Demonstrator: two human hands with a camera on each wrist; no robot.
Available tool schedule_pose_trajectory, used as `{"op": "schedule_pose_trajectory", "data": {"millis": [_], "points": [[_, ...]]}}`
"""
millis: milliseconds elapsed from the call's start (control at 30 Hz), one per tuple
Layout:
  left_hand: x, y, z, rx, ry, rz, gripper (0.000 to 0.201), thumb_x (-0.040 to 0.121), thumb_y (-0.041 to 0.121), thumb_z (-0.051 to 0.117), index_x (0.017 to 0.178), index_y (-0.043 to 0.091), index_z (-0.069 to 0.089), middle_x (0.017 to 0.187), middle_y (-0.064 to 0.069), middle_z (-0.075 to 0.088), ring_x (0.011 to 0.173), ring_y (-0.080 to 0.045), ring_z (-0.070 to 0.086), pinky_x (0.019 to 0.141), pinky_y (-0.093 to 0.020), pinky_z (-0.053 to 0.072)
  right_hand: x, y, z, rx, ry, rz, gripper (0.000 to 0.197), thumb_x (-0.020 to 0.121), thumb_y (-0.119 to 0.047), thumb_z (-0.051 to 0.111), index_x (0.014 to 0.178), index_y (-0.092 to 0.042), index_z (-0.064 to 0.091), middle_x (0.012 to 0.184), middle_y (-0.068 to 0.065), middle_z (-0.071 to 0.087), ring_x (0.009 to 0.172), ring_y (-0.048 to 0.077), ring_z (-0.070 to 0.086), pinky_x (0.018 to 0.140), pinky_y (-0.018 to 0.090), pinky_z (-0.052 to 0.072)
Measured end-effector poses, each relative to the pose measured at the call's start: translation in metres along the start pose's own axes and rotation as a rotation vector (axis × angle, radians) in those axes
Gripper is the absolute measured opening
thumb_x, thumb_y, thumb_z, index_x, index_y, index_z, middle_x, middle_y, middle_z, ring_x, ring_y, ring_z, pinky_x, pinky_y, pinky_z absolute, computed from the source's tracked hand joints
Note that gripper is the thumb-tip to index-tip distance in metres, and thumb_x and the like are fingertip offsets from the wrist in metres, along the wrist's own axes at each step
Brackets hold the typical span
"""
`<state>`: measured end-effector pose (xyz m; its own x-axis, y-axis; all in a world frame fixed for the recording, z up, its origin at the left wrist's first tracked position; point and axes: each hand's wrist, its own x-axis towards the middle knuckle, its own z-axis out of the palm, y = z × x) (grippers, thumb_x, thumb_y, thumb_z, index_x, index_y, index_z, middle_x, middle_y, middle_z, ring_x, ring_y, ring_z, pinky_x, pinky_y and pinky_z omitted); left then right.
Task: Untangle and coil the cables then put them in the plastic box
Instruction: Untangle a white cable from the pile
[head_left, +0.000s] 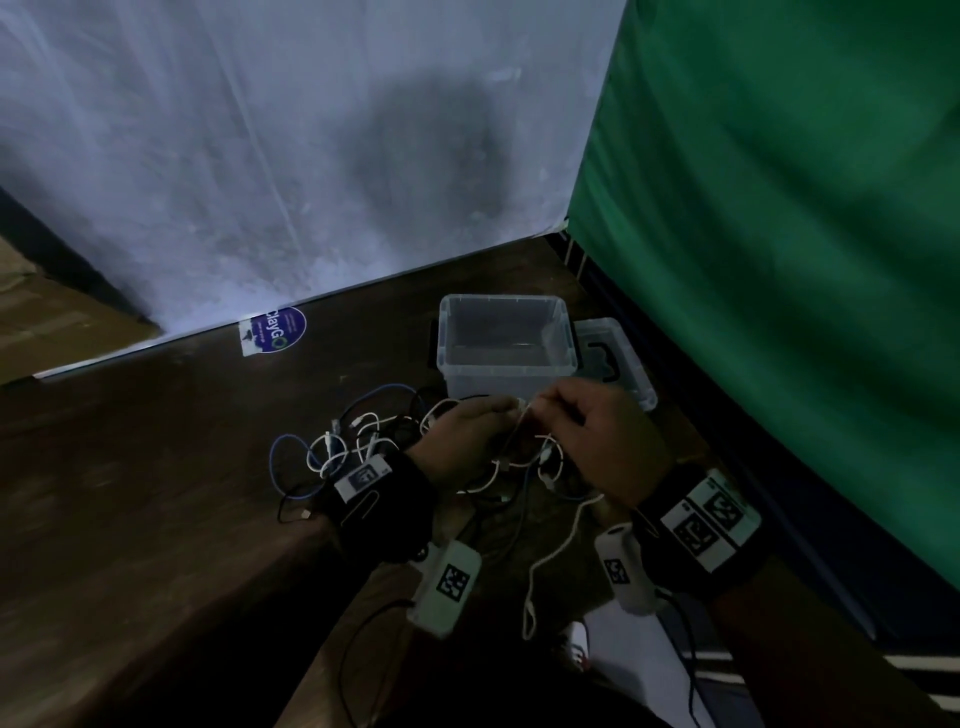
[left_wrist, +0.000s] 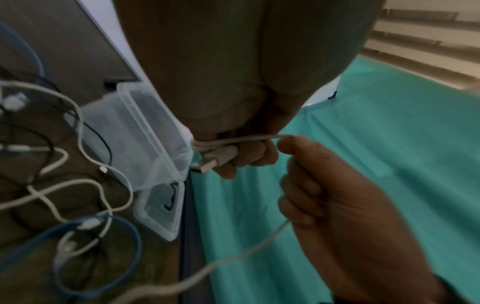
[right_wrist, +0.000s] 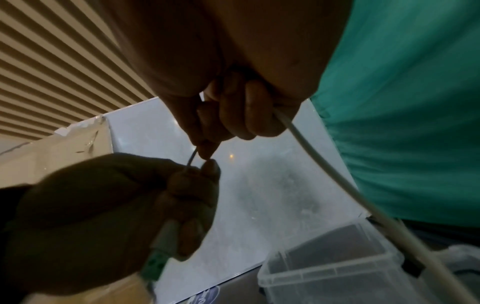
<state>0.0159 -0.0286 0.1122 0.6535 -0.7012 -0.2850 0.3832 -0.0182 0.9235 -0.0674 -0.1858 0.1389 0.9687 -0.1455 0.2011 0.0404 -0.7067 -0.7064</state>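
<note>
Item: white cable (left_wrist: 233, 142), plug end gripped in left hand (head_left: 462, 431), pinched by right hand (head_left: 597, 436), just before the plastic box (head_left: 506, 338). Risk: trailing length snagging the cable tangle (head_left: 343, 447), dragging it along.

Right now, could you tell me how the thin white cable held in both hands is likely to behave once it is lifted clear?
The thin white cable looks floppy: its free length sags below the right hand. It seems light, since the left hand holds it with fingertips. It may snag: the heap of tangled cables lies beside it.
</note>
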Motion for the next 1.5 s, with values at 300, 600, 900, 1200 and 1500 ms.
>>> {"op": "schedule_pose_trajectory", "data": {"millis": [300,600,900,1200,1500], "points": [[-0.015,0.023,0.006,-0.307,-0.247,-0.120,0.023,0.096,0.002,0.034,0.097,0.002,0.058,0.067,-0.003,0.057,0.058,-0.013,0.053,0.053,-0.023,0.047,0.011,0.023,0.008,0.243,0.110,0.205,0.011,0.094,-0.024,0.063,0.099,-0.018,0.070,0.093,-0.004,0.071,0.088,0.005,0.066,0.076,0.016,0.053],[0.001,0.020,-0.008,-0.655,0.027,-0.025,0.023,0.100,0.005,0.033,0.093,0.007,0.055,0.086,-0.008,0.059,0.073,-0.016,0.058,0.071,-0.027,0.054,-0.023,0.021,0.055,0.274,-0.081,0.187,0.022,0.098,-0.024,0.057,0.114,-0.017,0.072,0.098,-0.009,0.073,0.089,-0.005,0.066,0.077,0.016,0.051],[0.011,-0.002,-0.005,-0.444,0.195,0.081,0.021,0.100,-0.001,0.036,0.095,0.001,0.056,0.084,-0.012,0.060,0.074,-0.020,0.059,0.070,-0.028,0.052,-0.026,-0.007,0.028,0.073,-0.312,0.007,0.024,0.097,-0.031,0.054,0.096,-0.014,0.072,0.078,0.003,0.068,0.069,0.014,0.062,0.065,0.036,0.049],[-0.013,0.005,0.018,-0.171,-0.049,0.010,0.036,0.100,0.010,0.039,0.087,0.009,0.073,0.092,-0.015,0.066,0.090,-0.032,0.058,0.081,-0.038,0.048,-0.003,-0.004,-0.013,-0.002,0.024,-0.148,0.010,0.093,-0.018,0.065,0.089,-0.011,0.070,0.081,-0.003,0.068,0.073,0.006,0.064,0.068,0.024,0.055],[-0.025,0.024,0.015,-0.284,-0.257,-0.060,0.023,0.098,0.011,0.040,0.098,0.004,0.062,0.070,-0.004,0.056,0.065,-0.015,0.053,0.061,-0.025,0.048,0.005,0.014,0.000,0.316,0.030,0.171,0.011,0.096,-0.019,0.059,0.094,-0.020,0.070,0.090,-0.008,0.070,0.082,-0.002,0.065,0.074,0.012,0.050]]}}
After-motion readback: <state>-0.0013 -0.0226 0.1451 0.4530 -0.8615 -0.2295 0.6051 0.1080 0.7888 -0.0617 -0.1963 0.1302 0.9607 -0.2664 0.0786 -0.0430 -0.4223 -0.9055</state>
